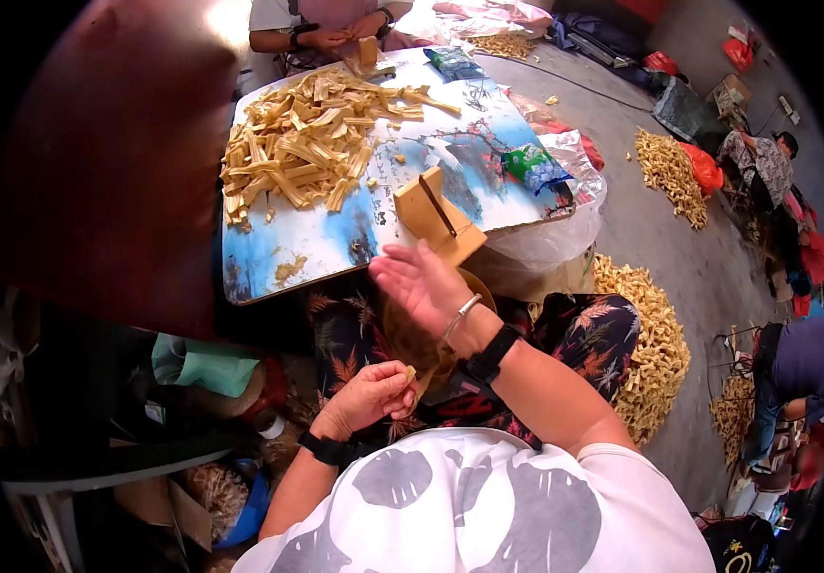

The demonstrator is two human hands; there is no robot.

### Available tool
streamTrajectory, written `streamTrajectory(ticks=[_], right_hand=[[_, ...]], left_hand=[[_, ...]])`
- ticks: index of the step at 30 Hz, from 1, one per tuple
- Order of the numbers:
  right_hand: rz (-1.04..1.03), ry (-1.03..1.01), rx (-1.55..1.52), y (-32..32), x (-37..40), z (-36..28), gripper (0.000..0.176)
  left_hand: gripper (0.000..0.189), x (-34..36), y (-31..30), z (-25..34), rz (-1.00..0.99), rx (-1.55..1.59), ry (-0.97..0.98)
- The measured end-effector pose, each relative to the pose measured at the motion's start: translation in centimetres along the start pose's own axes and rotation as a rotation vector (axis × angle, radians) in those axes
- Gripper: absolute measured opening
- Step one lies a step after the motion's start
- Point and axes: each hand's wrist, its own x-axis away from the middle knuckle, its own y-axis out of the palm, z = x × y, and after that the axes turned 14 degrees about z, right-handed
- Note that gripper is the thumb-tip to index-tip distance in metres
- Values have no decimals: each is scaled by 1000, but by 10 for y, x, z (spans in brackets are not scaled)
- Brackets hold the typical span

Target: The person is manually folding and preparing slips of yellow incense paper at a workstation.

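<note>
My left hand [371,396] is closed in a pinch over my lap, holding a pale yellow strip [420,390] that is partly hidden by the fingers. Above it and to the right, my right hand [426,291] has its fingers stretched out and nothing in it. Just beyond those fingertips, a wooden stand [422,210] with a dark, narrow metal strip sits at the table's near edge. Below my right hand a round container [474,286] rests between my knees, mostly covered by hand and forearm. A heap of yellow strips [302,138] lies on the table's left side.
The painted table [364,239] also carries a green packet [533,167] and a blue-green packet [453,63]. Across it, a person's hands [326,36] work near another wooden block. On the floor to the right is a large pile of yellow pieces [655,363]. Other people sit farther right.
</note>
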Motion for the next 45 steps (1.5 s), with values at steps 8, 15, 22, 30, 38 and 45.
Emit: streamTrajectory(ticks=[8, 15, 22, 30, 38, 45], right_hand=[[249, -308, 415, -50, 33, -16, 25], [343, -373, 393, -45, 14, -31, 26], [240, -301, 486, -42, 14, -18, 27], [-6, -857, 846, -88, 57, 5, 35], [240, -941, 1110, -78, 89, 0, 37], [176, -818, 621, -90, 85, -10, 34]], left_hand=[[17, 2, 7, -1, 45, 16, 118], [16, -8, 18, -1, 128, -135, 325], [16, -25, 42, 23, 279, -183, 506], [21, -48, 77, 23, 252, -192, 587], [18, -47, 107, 4, 529, -884, 1185], [22, -35, 114, -2, 623, -1144, 1430]])
